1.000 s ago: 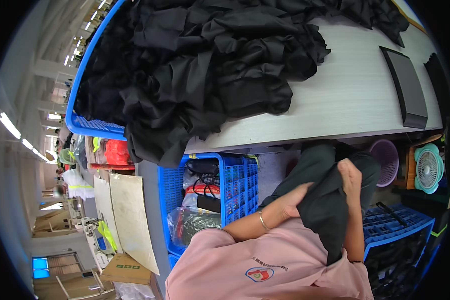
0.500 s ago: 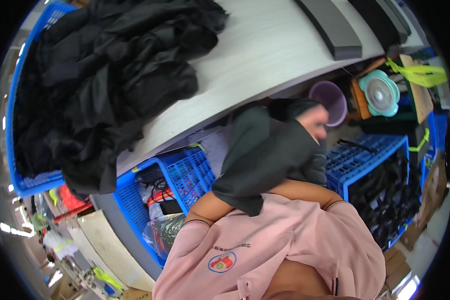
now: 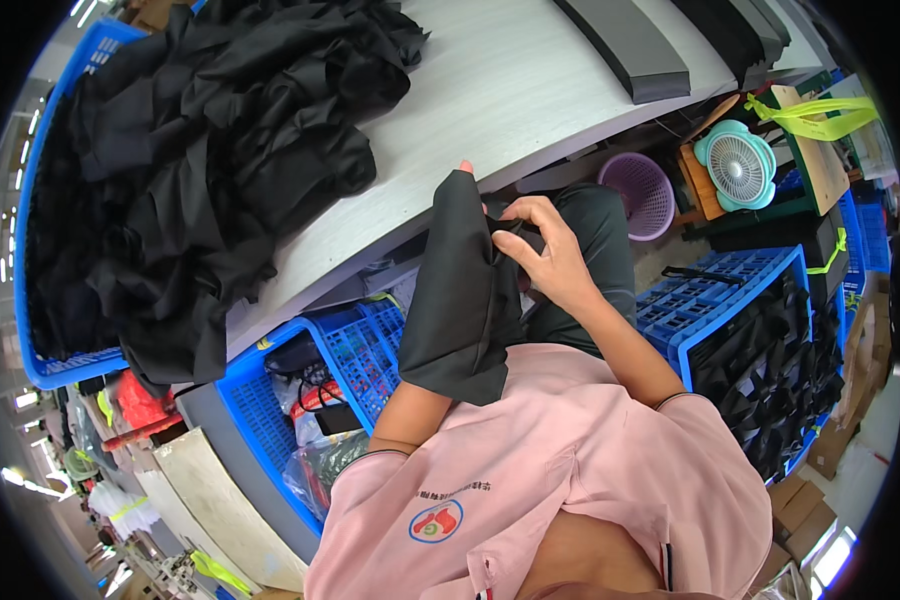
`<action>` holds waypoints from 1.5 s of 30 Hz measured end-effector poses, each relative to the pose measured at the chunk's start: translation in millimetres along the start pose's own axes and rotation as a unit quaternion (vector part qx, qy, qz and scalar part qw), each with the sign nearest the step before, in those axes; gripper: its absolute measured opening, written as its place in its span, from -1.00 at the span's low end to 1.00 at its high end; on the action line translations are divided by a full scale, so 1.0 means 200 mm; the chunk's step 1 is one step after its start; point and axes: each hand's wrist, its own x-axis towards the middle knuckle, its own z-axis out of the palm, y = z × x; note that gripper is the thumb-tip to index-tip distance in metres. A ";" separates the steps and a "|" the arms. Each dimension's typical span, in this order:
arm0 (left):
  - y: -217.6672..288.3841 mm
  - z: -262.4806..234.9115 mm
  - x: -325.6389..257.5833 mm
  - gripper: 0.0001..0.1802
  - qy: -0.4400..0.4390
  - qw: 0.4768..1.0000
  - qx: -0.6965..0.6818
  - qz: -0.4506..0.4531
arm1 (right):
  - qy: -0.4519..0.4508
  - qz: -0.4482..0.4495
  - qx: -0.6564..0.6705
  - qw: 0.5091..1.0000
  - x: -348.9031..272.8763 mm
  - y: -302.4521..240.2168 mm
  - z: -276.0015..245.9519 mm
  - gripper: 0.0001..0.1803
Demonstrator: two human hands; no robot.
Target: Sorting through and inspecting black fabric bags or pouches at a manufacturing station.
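Observation:
A piece of smooth black fabric drapes over my left forearm and covers most of my left hand. Only a fingertip shows past the cloth's upper end, so the grip of that hand is hidden. Thumb and fingers of my right hand pinch the fabric's right edge near its top. The cloth hangs in front of my pink shirt, above my lap. To the left, a large heap of black fabric spills from a blue basket onto the white table.
Grey-black stacked strips lie at the table's far right. Below its edge stand a purple bin and a turquoise fan. One blue crate with black pieces is at my right; another crate with bagged items is at my left.
My right hand has come left and nearer, onto the fabric's edge. The cloth has swung from slanting rightward to hanging upright over my left forearm.

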 end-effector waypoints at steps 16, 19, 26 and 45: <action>-0.21 -0.28 -0.15 -0.29 -0.155 0.957 0.206 0.133 | -0.079 0.115 0.386 0.912 0.13 -0.18 -0.19 -0.80; -0.28 -0.23 -0.15 -0.29 -0.178 0.947 0.227 0.142 | -0.050 0.123 0.357 0.924 0.26 -0.07 -0.23 -0.79; -0.21 -0.33 0.06 -0.31 -0.210 0.924 0.274 0.166 | 0.095 -0.125 -0.065 0.986 0.14 -0.13 -0.23 -0.53; 0.05 -0.41 0.05 -0.51 -0.273 0.956 -0.093 0.056 | -0.127 -0.079 0.243 0.958 0.37 0.00 -0.46 -0.79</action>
